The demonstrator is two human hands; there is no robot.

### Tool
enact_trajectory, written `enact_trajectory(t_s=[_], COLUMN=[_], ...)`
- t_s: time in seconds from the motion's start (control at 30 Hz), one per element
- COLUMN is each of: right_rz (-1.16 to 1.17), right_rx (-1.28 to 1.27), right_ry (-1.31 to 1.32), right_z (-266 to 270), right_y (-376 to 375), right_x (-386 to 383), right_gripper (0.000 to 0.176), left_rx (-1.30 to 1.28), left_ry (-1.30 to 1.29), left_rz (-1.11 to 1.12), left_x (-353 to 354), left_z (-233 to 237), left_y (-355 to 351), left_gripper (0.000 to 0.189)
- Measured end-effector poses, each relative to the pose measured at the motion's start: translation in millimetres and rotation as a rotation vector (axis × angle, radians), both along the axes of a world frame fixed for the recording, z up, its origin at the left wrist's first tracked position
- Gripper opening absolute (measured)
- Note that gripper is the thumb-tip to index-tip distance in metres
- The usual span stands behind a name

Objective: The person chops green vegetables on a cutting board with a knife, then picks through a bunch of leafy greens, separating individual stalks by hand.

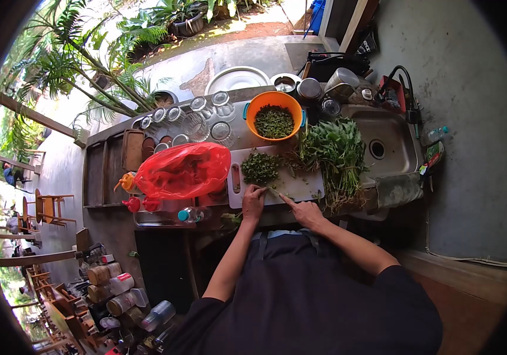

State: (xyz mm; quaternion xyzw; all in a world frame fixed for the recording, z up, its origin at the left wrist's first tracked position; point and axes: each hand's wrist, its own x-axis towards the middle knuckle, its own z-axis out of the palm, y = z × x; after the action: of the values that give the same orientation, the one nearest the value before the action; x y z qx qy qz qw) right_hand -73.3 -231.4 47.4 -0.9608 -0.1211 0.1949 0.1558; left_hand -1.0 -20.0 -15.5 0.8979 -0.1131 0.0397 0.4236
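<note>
On the white cutting board (pixel 305 188), my left hand (pixel 253 200) is closed near the front edge, its fingertips pressed together; what they pinch is too small to make out. My right hand (pixel 305 213) is closed round a knife, its forefinger stretched along it and the blade (pixel 274 191) pointing towards my left hand. Chopped greens (pixel 259 168) are heaped on the board behind my left hand. An orange colander (pixel 274 99) holding more chopped greens stands behind the board. A large bunch of leafy stems (pixel 335 148) with roots lies over the board's right side.
A red plastic bag (pixel 183 170) stands left of the board, with upturned glasses (pixel 199 105) behind it. A steel sink (pixel 392 133) is at the right. A bottle with a turquoise cap (pixel 192 215) lies near the front edge. Metal pots (pixel 309 89) stand behind the greens.
</note>
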Motion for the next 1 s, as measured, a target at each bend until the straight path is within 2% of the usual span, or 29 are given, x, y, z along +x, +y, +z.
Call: enact_trajectory(t_s=[0.13,0.5,0.63,0.77,0.83,1.0], right_rz=[-0.007,-0.036,-0.057,-0.078,-0.082,-0.058], right_rx=[-0.009,0.060,0.033,0.008,0.016,0.029], right_ry=[0.019,0.055,0.002,0.020,0.018,0.001], right_z=[12,6,-20,-25,-26,-31], right_y=[10,15,22,24,24,14], right_x=[2,10,9,6,4,-1], right_gripper=[0.073,0.068,0.072,0.079,0.079,0.079], left_rx=[0.023,0.015,-0.014,-0.024,0.033,0.041], left_ry=[-0.081,-0.049,-0.019,-0.015,-0.080,-0.057], left_rz=[-0.007,-0.002,0.008,0.006,0.020,0.016], left_x=[0,0,1,0,1,1], left_z=[-1,-1,-3,-6,-9,-7], left_y=[1,1,1,2,3,3], left_gripper=[0.016,0.010,0.011,0.015,0.014,0.012])
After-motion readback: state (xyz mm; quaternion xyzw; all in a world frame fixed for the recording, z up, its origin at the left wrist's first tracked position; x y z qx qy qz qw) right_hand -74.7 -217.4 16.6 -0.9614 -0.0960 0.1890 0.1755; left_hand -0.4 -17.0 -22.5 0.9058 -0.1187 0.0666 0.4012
